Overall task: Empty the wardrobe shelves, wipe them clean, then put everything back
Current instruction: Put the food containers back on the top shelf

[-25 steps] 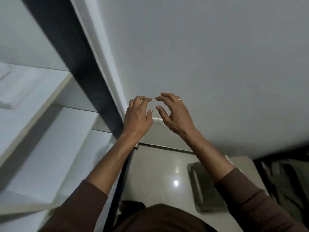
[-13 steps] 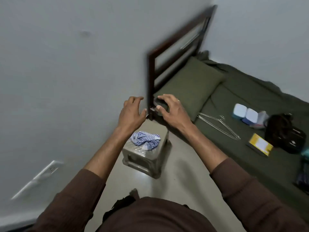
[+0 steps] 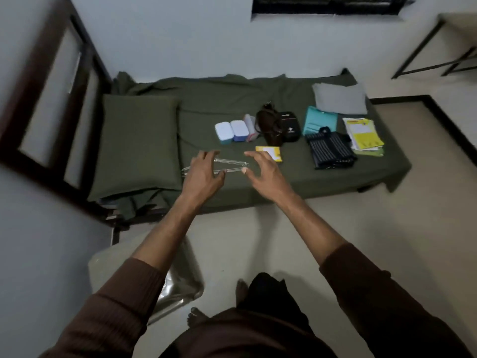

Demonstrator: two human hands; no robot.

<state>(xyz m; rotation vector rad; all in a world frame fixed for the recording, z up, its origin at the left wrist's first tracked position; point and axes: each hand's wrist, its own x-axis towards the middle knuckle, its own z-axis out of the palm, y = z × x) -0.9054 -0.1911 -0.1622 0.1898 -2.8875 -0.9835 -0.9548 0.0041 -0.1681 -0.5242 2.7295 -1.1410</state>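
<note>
Both arms out over the dark green bed [image 3: 322, 177] at mid-frame, my left hand [image 3: 204, 174] and right hand [image 3: 265, 174] spread wide with fingers loose, holding nothing, hovering on either side of the bundle of thin silver wire hangers [image 3: 231, 165] lying on the sheet. Everything from the wardrobe sits here: white and blue boxes [image 3: 231, 131], dark brown bag [image 3: 268, 127], yellow papers [image 3: 362, 134] to the right. I reckon this is the put-back stage, so next I close on those hangers without snagging.
</note>
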